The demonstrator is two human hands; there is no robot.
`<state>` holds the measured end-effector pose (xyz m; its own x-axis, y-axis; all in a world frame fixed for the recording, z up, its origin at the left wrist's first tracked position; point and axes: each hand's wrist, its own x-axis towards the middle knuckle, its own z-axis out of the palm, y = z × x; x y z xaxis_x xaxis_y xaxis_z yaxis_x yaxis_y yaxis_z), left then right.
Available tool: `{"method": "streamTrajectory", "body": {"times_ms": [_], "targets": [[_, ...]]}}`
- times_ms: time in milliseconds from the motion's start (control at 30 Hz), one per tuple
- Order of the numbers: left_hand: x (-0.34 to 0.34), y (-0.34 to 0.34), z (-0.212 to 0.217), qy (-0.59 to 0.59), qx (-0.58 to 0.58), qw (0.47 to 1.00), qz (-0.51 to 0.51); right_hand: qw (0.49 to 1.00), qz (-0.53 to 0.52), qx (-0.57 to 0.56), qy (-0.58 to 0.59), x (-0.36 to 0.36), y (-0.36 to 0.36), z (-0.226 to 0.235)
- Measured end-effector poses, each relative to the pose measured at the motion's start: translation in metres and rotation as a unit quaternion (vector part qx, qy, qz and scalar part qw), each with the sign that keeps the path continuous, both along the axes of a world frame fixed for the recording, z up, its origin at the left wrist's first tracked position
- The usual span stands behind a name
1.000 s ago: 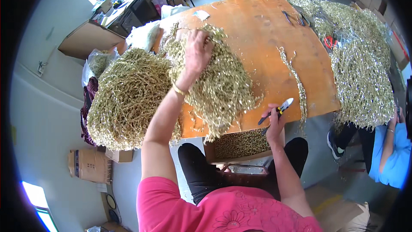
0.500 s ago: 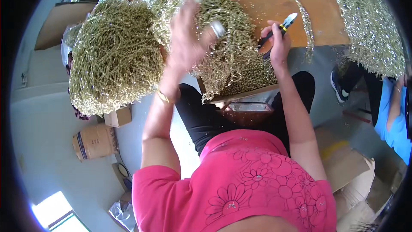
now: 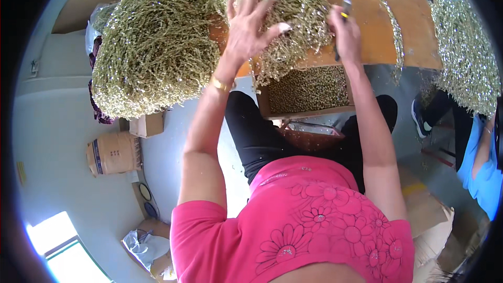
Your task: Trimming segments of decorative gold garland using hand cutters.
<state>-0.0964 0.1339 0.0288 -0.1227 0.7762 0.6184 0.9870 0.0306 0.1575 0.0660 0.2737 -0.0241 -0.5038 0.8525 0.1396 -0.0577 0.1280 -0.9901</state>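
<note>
Left hand [image 3: 250, 27] spread wide on tangled heap of greenish-gold glittery strands [image 3: 293, 5] at twelve o'clock on orange wooden counter [image 3: 374, 26]. Right hand [image 3: 346, 31] at one o'clock, closed around small dark-handled tool [image 3: 345, 8].

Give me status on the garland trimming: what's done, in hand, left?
Done: a box below the table edge looks nearly full of small cut pieces. In hand: the left hand is spread on the middle garland pile, fingers open; the right hand holds a cutter at that pile's edge. Left: a big tangled pile on the left and another on the right look untouched.
</note>
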Motion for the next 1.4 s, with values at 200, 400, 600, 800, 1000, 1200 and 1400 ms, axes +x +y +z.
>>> {"method": "streamTrajectory", "body": {"times_ms": [200,400,600,800,1000,1200,1400], "targets": [[0.006,-0.110,-0.057,-0.197,0.042,0.957,0.208,0.934,-0.091,-0.300,0.172,0.087,-0.049,0.004],[0.036,-0.099,-0.069,-0.145,-0.103,0.956,0.233,0.835,0.077,-0.545,-0.001,0.166,-0.124,-0.059],[-0.020,-0.090,-0.052,-0.183,0.027,0.947,0.262,0.806,0.101,-0.580,-0.061,0.184,-0.154,-0.043],[-0.008,-0.054,-0.032,-0.116,0.180,0.974,0.070,0.851,0.043,-0.519,-0.069,0.186,-0.156,-0.038],[0.044,0.014,0.000,-0.023,0.067,0.997,-0.043,0.908,0.077,-0.409,-0.059,0.159,-0.162,-0.056],[0.010,0.085,0.012,0.018,-0.015,0.999,-0.035,0.969,0.150,-0.166,-0.107,0.146,-0.169,-0.067],[-0.017,0.098,0.034,-0.024,-0.214,0.971,-0.103,0.959,0.129,-0.224,-0.113,0.153,-0.160,-0.058]]}}
